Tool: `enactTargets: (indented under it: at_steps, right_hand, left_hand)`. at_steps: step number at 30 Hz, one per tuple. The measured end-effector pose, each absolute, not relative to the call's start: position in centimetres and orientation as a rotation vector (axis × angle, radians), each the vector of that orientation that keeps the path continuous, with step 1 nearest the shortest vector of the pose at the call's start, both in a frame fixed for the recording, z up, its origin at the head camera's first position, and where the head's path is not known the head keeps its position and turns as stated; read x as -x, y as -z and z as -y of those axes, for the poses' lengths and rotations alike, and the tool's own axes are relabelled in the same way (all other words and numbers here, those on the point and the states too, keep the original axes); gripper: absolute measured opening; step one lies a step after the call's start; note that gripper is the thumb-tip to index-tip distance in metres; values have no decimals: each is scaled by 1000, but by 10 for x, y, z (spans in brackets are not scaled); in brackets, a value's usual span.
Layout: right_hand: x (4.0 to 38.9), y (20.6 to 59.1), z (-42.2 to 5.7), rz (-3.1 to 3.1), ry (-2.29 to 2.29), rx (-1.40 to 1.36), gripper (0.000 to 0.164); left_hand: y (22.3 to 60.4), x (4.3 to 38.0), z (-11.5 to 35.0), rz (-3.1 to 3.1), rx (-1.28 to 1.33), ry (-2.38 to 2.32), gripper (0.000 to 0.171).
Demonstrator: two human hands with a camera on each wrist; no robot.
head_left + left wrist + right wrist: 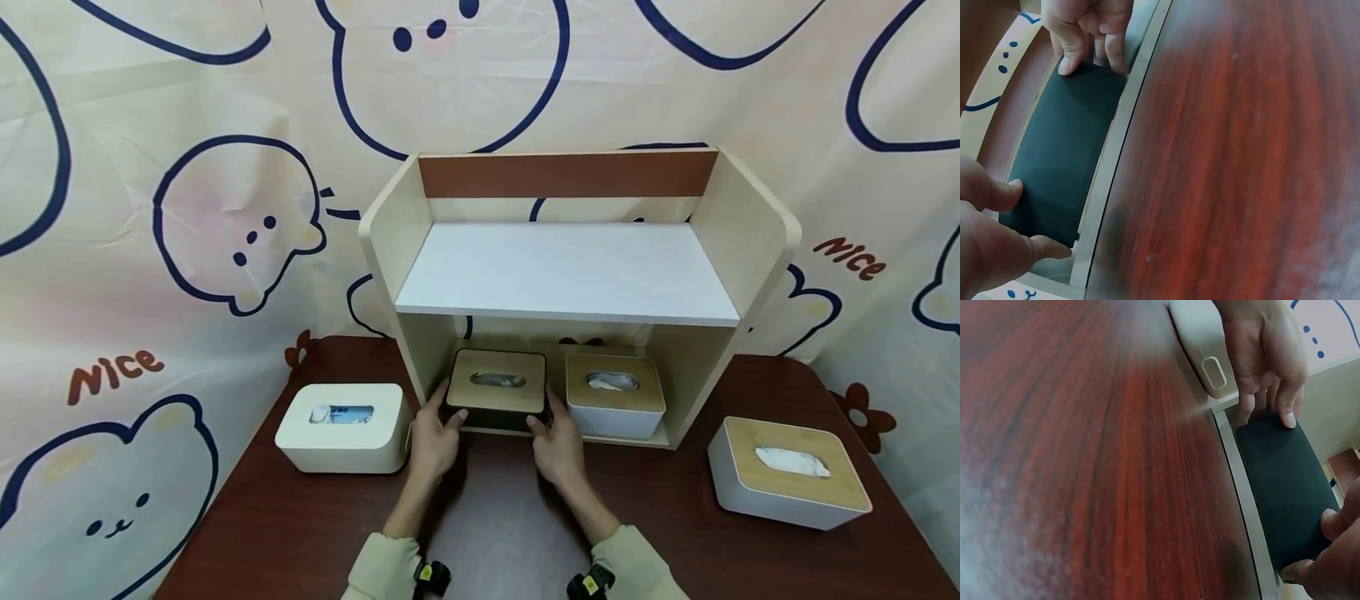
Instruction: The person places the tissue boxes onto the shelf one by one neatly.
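Note:
A black tissue box with a gold-coloured lid [498,397] sits on the bottom board of a shelf unit, toward its left side. My left hand [435,440] grips the box's left end, its thumb on the dark front face. At the other end my right hand [559,447] holds it the same way, thumb in front and fingers along the side. In the left wrist view the box's plain dark front [1065,147] spans between both hands, close behind the shelf's front edge. The right wrist view shows that same front [1288,490] from the opposite side.
A white tissue box with a wooden lid [613,408] stands right of my right hand in the unit. The white upper board [566,271] lies above. On the table [517,533], a cream tissue box [345,437] stands left and another wooden-lidded tissue box [787,483] right.

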State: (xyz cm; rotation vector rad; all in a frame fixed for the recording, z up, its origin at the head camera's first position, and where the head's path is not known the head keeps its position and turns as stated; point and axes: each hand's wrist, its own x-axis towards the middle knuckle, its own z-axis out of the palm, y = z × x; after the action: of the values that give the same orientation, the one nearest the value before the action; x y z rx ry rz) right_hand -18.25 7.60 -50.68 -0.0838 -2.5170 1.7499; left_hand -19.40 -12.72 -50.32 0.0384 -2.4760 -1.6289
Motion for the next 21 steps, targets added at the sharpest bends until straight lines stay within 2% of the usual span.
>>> enactTargets:
  at_steps: [21]
  right_hand:
    - [187, 507, -73, 2561, -1708, 69, 70]
  left_hand:
    - [506, 200, 129, 2503, -52, 1621, 65]
